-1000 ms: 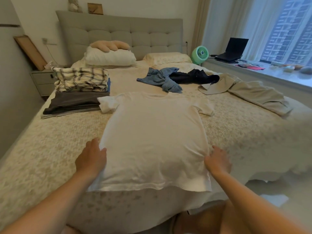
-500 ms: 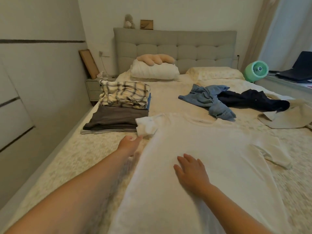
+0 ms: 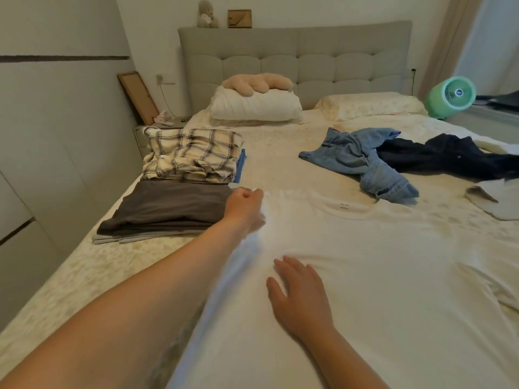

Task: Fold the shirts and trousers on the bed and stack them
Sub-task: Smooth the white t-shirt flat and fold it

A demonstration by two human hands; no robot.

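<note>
A white T-shirt (image 3: 379, 276) lies spread flat on the bed (image 3: 70, 276), collar toward the headboard. My left hand (image 3: 245, 204) reaches far forward and grips the shirt's left sleeve at the shoulder, lifting that edge, which is blurred. My right hand (image 3: 300, 296) presses flat on the shirt's left half, fingers spread. At the left, a stack of folded clothes has a plaid shirt (image 3: 191, 155) behind a dark grey folded garment (image 3: 165, 209). Crumpled blue jeans (image 3: 365, 161) and dark navy trousers (image 3: 449, 158) lie beyond the shirt, and a beige garment (image 3: 494, 200) shows at the right edge.
Two pillows (image 3: 255, 105) and a plush toy (image 3: 255, 82) lie by the grey headboard (image 3: 295, 54). A green fan (image 3: 452, 96) stands at the right. A nightstand (image 3: 157, 130) and a leaning frame stand left of the bed, next to the wall.
My left hand has closed on the left sleeve and begun lifting the shirt's left edge. My right hand stays pressed on the shirt. The view has moved closer.
</note>
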